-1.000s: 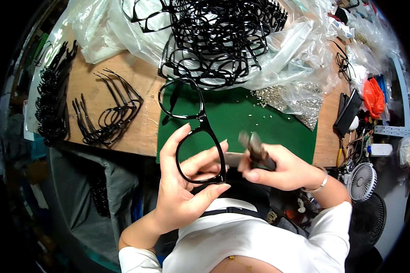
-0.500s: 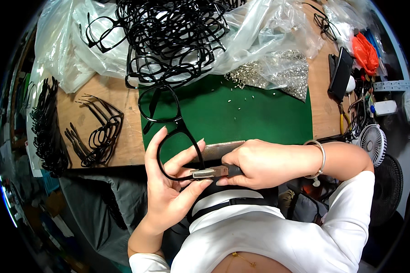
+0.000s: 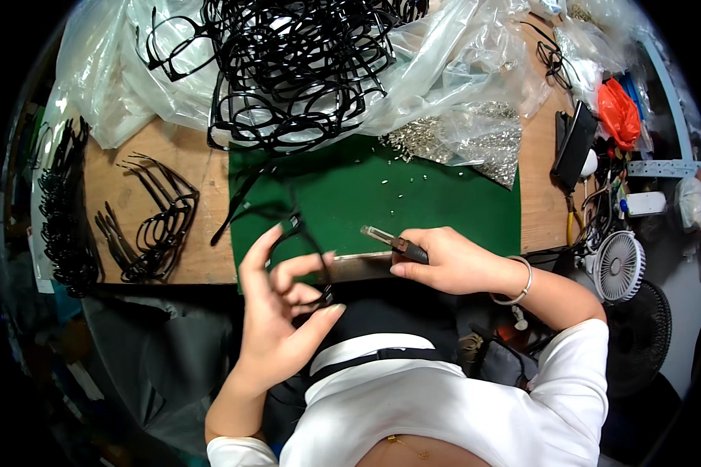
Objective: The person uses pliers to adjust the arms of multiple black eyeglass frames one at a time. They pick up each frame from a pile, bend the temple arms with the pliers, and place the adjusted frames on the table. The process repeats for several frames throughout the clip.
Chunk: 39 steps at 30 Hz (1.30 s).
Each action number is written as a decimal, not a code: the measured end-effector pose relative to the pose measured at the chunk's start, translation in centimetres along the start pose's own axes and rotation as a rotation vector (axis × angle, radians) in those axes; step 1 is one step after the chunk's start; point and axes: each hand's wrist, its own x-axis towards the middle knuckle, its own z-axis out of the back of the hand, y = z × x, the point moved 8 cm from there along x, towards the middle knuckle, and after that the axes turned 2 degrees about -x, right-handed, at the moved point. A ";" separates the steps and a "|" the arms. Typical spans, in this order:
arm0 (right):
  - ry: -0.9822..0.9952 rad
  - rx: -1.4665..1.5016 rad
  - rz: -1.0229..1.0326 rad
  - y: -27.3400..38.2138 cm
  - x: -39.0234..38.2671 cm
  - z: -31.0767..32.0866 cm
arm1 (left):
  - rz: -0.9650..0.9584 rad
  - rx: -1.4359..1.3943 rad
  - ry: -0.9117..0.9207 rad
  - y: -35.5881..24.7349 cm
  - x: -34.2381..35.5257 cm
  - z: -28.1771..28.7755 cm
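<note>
My left hand (image 3: 276,323) is closed on a black eyeglass frame (image 3: 326,272), its thumb and fingers around one lens rim. The frame is tilted and partly smeared by motion, so its far rim is hard to make out. To the right of it, my right hand (image 3: 448,261) grips a pair of pliers (image 3: 401,247) by the dark handle. The metal jaws point left over the front edge of the green mat (image 3: 343,183), apart from the frame. Small silvery pieces (image 3: 392,212) lie scattered on the mat.
A heap of black eyeglass frames (image 3: 296,70) on plastic sheeting (image 3: 436,62) fills the back. Silvery bits spill from a clear bag (image 3: 494,140). More frames (image 3: 163,226) sit left, beside a stacked row (image 3: 66,210). On the right are a phone (image 3: 575,148) and a small fan (image 3: 619,265).
The pliers have come off the frame's rim and moved up and right with my right hand. In my left hand the frame has turned and tilted.
</note>
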 end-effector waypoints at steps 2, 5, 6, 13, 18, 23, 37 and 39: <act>-0.162 -0.068 0.114 -0.3 0.1 1.3 | -0.144 -0.076 0.004 0.2 -1.3 0.9; -0.283 -0.280 0.118 -0.4 1.6 3.2 | -0.097 -0.084 -0.137 1.4 -2.3 0.7; -0.283 -0.313 0.113 -0.4 2.2 3.1 | -0.086 -0.056 -0.144 1.7 -2.1 0.3; -0.231 -0.340 -0.001 -1.1 3.1 2.9 | 0.145 -0.333 0.017 2.7 -2.7 -0.5; -0.275 -0.321 -0.034 -1.0 3.4 3.2 | 0.259 -0.336 0.054 4.2 -1.2 -1.6; -0.437 -0.495 0.156 -0.1 2.7 2.3 | 0.130 -0.249 -0.042 5.4 -0.8 -2.5; -0.321 0.901 0.159 3.0 1.0 -1.4 | -0.149 -0.080 -0.101 2.9 -0.6 -4.9; -0.202 1.030 0.067 2.7 1.5 -2.1 | -0.077 -0.092 -0.073 3.2 -0.7 -4.7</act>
